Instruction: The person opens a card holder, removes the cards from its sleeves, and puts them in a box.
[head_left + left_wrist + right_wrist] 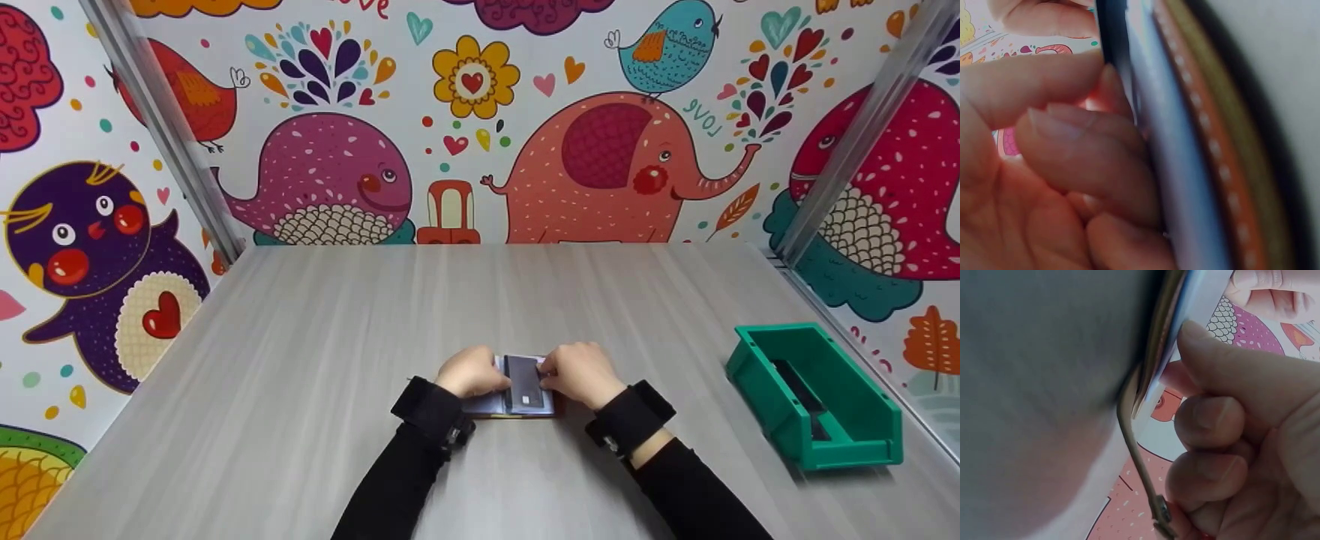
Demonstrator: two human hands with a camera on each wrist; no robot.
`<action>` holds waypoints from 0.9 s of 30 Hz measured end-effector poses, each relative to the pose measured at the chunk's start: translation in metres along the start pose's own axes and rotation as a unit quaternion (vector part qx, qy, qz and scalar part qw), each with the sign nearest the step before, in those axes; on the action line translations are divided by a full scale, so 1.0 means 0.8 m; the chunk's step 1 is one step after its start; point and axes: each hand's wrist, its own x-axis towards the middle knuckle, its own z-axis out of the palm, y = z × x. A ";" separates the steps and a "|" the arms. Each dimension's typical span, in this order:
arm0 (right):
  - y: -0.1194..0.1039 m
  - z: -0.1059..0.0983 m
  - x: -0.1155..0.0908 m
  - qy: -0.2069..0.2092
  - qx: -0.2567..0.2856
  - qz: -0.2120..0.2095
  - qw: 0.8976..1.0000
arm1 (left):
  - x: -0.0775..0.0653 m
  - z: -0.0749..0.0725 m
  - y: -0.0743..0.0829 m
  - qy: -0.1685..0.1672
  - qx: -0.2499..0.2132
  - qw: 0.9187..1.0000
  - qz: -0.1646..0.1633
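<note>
A card holder (487, 409) lies spread on the table between both hands, with clear plastic sleeves and a brown stitched cover (1224, 169). Over its right-hand side is a dark grey card (525, 382) with a small pale chip mark near its lower end. My left hand (469, 373) pinches the card's left edge between thumb and fingers. From the other side, my right hand (583, 373) pinches the holder's sleeves at the right edge, its other fingers curled. A strap with a metal snap (1143, 467) hangs from the cover beside the right fingers.
At the right of the table (337, 322) stands a green plastic bin (851, 454) with a black object (802, 397) inside. Printed cartoon panels (465, 150) rise behind and along both sides, with metal posts (165, 142) at the corners.
</note>
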 end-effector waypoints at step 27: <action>0.000 0.002 0.001 -0.008 -0.005 0.017 1.000 | 0.004 -0.020 -0.033 -0.042 -0.119 0.992 0.007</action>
